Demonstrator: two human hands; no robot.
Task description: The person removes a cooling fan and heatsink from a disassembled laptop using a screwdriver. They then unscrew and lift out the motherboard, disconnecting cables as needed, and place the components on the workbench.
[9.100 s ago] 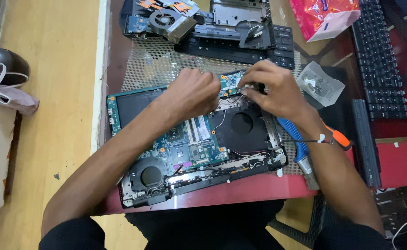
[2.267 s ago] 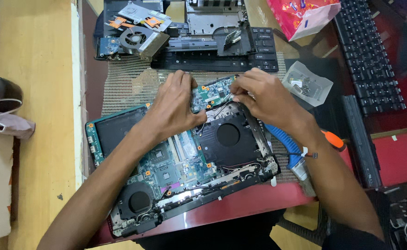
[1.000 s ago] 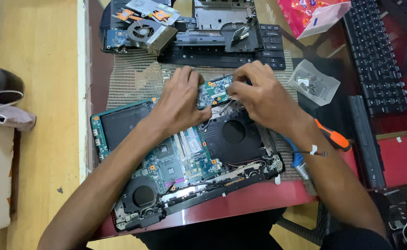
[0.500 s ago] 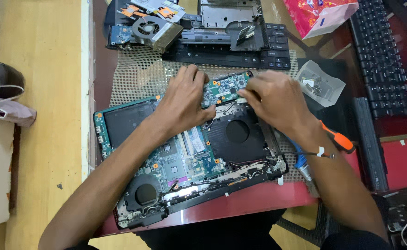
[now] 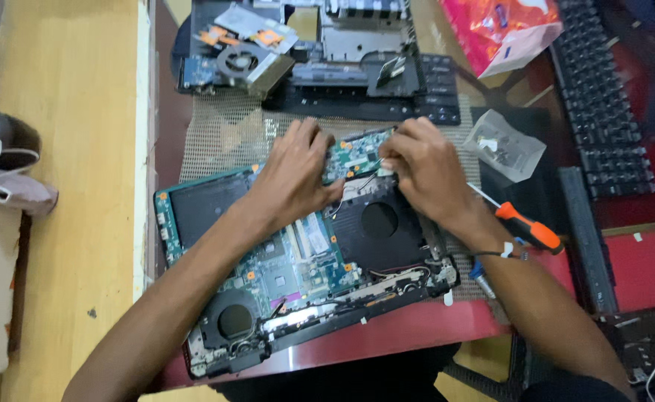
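An opened laptop base lies tilted on a mesh mat, its green motherboard and two round fan housings exposed. My left hand rests on the upper middle of the board, fingers curled beside a small green circuit board at the far edge. My right hand pinches the right end of that small board, where thin wires run. The fingertips hide the exact contact point.
An orange-handled screwdriver lies right of my right wrist. A clear bag of small parts sits further right. Behind are a dismantled laptop shell with a fan, a red packet, a black keyboard. A shoe lies left.
Both hands have stayed on the small green board at the laptop's far edge, shifting only slightly. The view has wandered a little; the laptop has not visibly moved.
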